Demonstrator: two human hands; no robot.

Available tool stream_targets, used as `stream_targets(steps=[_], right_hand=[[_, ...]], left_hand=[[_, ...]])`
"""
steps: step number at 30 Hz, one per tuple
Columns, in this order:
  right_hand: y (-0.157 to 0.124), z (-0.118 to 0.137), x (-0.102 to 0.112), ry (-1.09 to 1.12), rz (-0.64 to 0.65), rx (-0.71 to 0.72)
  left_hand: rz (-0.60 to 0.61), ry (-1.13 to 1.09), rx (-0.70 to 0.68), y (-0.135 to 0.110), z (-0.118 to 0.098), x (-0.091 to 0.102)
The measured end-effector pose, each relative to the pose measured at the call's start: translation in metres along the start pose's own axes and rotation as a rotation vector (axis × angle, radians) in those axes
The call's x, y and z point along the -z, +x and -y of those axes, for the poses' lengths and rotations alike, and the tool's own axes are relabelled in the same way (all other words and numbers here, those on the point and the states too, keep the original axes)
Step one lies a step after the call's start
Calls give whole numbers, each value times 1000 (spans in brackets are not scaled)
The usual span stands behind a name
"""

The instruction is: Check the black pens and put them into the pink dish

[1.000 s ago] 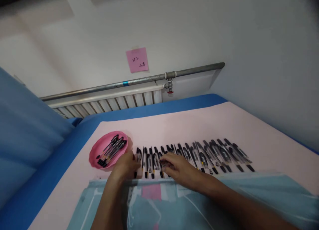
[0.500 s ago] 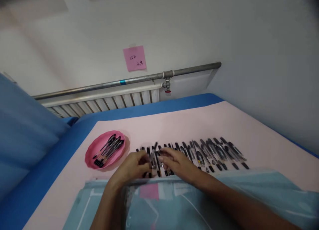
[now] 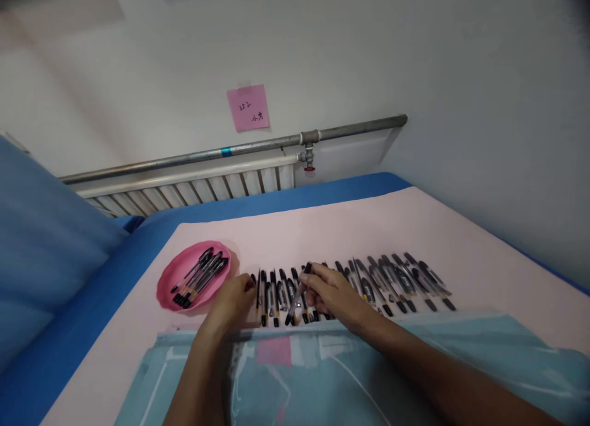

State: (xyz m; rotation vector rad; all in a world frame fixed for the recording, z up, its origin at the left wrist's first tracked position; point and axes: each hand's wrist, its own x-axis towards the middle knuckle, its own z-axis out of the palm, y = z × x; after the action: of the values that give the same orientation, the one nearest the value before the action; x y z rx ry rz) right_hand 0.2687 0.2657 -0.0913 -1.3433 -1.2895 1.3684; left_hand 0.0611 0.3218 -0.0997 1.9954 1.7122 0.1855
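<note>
A long row of black pens (image 3: pixel 391 278) lies side by side on a pink sheet (image 3: pixel 350 229). My right hand (image 3: pixel 334 294) pinches one pen (image 3: pixel 297 295) and lifts it at a slant above the row's left part. My left hand (image 3: pixel 233 303) rests with curled fingers at the row's left end, touching the first pens there. A pink dish (image 3: pixel 168 284) to the left holds several more black pens (image 3: pixel 200 277).
A pale blue plastic sheet (image 3: pixel 322 377) covers the near side under my forearms. Blue bedding (image 3: pixel 92 291) borders the pink sheet. Behind are a radiator (image 3: pixel 193 189), a pipe (image 3: pixel 258 146) and a pink note (image 3: pixel 247 107) on the wall.
My right hand has picked one pen out of the row and raised it. My left hand drew back a little to the row's left end.
</note>
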Motion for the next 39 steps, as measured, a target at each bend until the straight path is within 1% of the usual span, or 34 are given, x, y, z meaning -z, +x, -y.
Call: stream_targets(steps=[2,5,13,17,22,27,29,30,32,33,36,39], right_hand=[[0,-2,1,-51,20,43],[0,-4,2,-99,26,80],[-1,-4,1,-167,19,95],[-2,-4,0,-189,23,96],[-2,-4,-1,-201,26,113],[-1,-9,-1,-214,23,130],[1,-11,-2,-187,27,123],[1,-12,-2,-165,37,116],[1,-12,-3,-121,70,104],[0,-12,-4,-107,93,97],[-5,-9,-9,-114,183,85],[-12,-8,-16,-213,284,113]], left_hand=[[-26,106,2,1,-1,-4],[-60,206,25,-1,-5,-7],[-51,308,89,-5,-11,-6],[-64,333,126,-5,-14,-5],[-30,341,135,-5,-17,-5],[-63,281,127,-1,-8,-4],[-115,190,106,0,-3,-2],[-148,96,90,0,-2,-2],[-192,-195,48,-1,-2,-1],[-194,-363,25,-2,-4,-1],[-131,-821,-9,-5,-13,-2],[-66,-1100,0,-8,-22,-3]])
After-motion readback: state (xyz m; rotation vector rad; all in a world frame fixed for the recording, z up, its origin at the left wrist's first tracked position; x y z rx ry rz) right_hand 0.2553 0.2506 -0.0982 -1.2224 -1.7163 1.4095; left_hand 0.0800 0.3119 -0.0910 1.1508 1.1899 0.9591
